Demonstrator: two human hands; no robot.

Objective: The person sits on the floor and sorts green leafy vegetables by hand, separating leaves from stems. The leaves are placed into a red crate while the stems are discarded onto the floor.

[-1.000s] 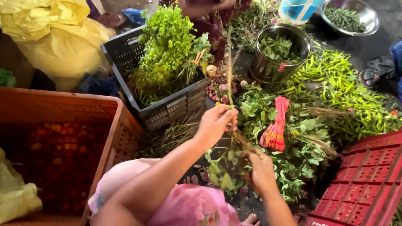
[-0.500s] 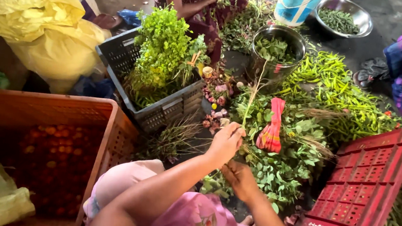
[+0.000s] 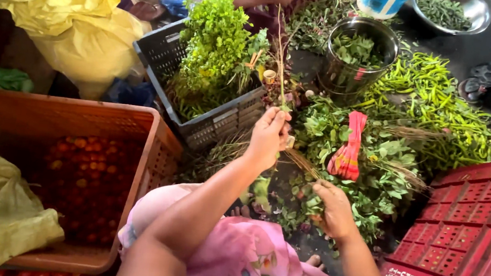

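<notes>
left hand (image 3: 269, 135) pinching thin stalk (image 3: 279, 58), right hand (image 3: 334, 208) gripping straw bundle (image 3: 301, 160)

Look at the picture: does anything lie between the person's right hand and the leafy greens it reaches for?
Nothing visible does. The right hand already rests on the greens, while the left hand pinches a thin stalk above them. The red cloth lies beside, not between.

Soft, even daylight fills the scene, bright and without hard glare. The yellow plastic sack (image 3: 72, 19) at upper left is almost washed out, while the inside of the orange crate (image 3: 52, 115) sits in deep shade (its contents read only dimly). Shadows are faint and diffuse. The frame corners bend slightly, and the near forearms look a little soft.
</notes>
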